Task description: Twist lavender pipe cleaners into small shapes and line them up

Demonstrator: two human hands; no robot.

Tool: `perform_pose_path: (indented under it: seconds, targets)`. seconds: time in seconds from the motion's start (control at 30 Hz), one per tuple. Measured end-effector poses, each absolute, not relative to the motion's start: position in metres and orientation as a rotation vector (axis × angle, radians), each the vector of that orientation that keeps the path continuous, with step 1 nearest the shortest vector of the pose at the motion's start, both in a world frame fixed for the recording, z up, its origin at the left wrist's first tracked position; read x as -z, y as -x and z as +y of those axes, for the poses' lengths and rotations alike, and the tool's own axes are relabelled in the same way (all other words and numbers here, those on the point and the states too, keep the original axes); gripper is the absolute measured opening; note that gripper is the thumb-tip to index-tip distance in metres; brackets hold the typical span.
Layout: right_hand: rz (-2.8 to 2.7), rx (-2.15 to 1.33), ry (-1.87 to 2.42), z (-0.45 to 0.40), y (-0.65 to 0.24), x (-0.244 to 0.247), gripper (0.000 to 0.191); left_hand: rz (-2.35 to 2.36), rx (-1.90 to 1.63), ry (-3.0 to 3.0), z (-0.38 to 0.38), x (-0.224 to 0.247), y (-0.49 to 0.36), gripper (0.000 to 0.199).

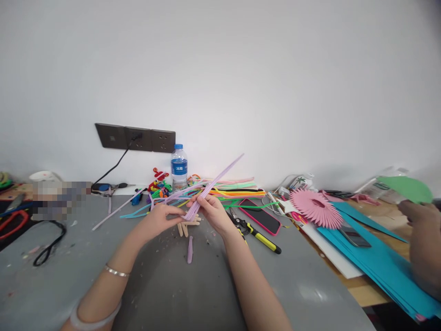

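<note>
Lilac fuzzy strands, a whole bundle of them (223,175), are what we've got between the hands here, up over the middle of the grey table (292,285). Our right hand (216,215) pinches it partway up between thumb and fingers, probably so the strands don't fan out. Our left hand (156,223) has its fingertips at the lower end, maybe to keep the ends even, but we can't tell if they're really pinching or just touching. The long end points up to the far right, so it clears both wrists.

Just below the hands there's a short purple piece (190,250) and some wooden sticks (186,229), likely left there for easy reach. The pliers (263,240) and a pink-edged phone (261,218) sit to the right, handy to that arm.

Farther back are loose coloured strands (244,193) and a water bottle (179,170) near the wall, which we'd guess keeps the near side free for working. Way over right: a pink pleated ring (315,208), blue sheets (375,266) and another person's hand (420,218), well apart from ours.
</note>
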State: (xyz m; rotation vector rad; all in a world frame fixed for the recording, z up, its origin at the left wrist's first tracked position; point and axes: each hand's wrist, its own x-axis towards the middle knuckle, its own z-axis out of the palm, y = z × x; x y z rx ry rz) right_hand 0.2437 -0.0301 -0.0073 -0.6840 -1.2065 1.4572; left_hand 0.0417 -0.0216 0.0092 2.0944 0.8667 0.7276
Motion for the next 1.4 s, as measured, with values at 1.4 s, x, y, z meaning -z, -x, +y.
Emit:
perform_pose_path:
  seconds: [1.4]
  targets:
    - [-1.050,-1.326,0.642,-0.010,-0.251,0.015,0.043,1.437,-2.166,-1.535,-0.001,-0.002,-0.021,0.028]
